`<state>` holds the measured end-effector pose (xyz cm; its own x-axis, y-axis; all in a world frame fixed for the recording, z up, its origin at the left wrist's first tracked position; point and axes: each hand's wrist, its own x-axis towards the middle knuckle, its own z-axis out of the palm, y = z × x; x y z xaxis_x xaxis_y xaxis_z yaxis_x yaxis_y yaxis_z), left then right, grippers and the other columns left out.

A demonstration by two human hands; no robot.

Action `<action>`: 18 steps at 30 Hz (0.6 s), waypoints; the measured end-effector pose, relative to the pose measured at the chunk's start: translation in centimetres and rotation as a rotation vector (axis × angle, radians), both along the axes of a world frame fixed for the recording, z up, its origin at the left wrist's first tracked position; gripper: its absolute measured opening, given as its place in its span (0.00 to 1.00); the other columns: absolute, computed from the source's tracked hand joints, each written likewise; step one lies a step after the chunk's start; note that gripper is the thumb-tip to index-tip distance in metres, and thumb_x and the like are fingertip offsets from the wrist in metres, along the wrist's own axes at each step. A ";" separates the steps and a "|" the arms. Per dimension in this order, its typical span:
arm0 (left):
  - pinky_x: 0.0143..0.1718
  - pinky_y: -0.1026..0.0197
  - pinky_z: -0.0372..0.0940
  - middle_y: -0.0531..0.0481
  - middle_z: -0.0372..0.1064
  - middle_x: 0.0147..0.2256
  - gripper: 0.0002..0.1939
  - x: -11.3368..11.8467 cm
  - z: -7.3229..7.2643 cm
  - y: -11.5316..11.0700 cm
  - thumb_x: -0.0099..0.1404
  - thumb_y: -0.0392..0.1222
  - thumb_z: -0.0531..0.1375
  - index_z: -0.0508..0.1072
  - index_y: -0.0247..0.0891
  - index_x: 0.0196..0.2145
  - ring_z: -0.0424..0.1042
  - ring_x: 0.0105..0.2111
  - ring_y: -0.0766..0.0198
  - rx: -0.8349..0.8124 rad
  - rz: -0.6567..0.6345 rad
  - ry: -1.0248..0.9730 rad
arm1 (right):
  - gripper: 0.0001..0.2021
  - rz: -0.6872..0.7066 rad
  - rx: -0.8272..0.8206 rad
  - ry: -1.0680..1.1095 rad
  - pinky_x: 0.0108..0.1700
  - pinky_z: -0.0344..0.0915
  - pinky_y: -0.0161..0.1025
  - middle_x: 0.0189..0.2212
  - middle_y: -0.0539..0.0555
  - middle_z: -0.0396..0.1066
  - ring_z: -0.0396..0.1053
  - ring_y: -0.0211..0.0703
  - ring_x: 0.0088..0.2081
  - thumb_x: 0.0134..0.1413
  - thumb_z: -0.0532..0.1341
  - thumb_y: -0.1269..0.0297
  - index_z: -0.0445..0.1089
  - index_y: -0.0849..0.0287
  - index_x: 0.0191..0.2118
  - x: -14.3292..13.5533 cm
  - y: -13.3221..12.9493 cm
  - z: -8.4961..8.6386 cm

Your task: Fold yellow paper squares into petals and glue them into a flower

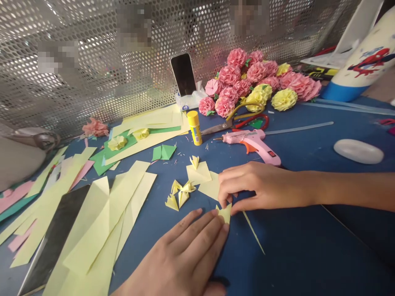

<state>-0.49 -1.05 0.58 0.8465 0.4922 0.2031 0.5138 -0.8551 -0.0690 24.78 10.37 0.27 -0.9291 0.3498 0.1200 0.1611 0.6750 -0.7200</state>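
Observation:
Beneath the fingertips of my left hand (194, 244) lies a small folded piece of pale yellow paper (226, 213) on the blue table. That hand is flat, its fingers stretched out and pressing the paper down. My right hand (251, 185) pinches the paper's upper right corner between thumb and fingers. Just beyond are yellow paper squares (199, 172), one partly covered by my right hand. Several small folded yellow pieces (181, 193) sit to their left. A thin yellow paper strip (254, 233) rests below my right hand.
A pink glue gun (251, 142), scissors (230, 122) and a yellow glue stick (194, 128) lie ahead. Pink and yellow paper flowers (240, 82) are piled behind. Yellow paper strips (114, 222) spread at left. A phone (183, 75) leans near a perforated metal panel (92, 78).

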 end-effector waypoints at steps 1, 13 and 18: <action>0.68 0.55 0.54 0.46 0.66 0.62 0.28 0.0 -0.1 0.0 0.76 0.54 0.51 0.67 0.31 0.62 0.65 0.63 0.55 -0.005 -0.003 0.010 | 0.07 0.011 -0.015 0.015 0.44 0.62 0.33 0.37 0.51 0.72 0.71 0.37 0.40 0.66 0.62 0.62 0.75 0.59 0.40 0.0 0.0 0.0; 0.66 0.52 0.59 0.48 0.66 0.62 0.26 -0.2 0.0 0.3 0.77 0.52 0.49 0.67 0.31 0.62 0.66 0.62 0.54 -0.025 -0.047 0.010 | 0.09 0.029 0.068 0.040 0.45 0.59 0.34 0.37 0.50 0.73 0.69 0.39 0.43 0.69 0.59 0.60 0.72 0.59 0.39 -0.7 -0.2 -0.9; 0.65 0.53 0.60 0.46 0.66 0.62 0.25 -0.1 0.0 0.3 0.77 0.50 0.50 0.67 0.30 0.62 0.66 0.62 0.54 -0.042 -0.035 -0.032 | 0.11 -0.004 0.119 0.011 0.42 0.59 0.35 0.35 0.50 0.72 0.68 0.40 0.41 0.70 0.58 0.57 0.71 0.59 0.39 -0.9 -0.4 -1.1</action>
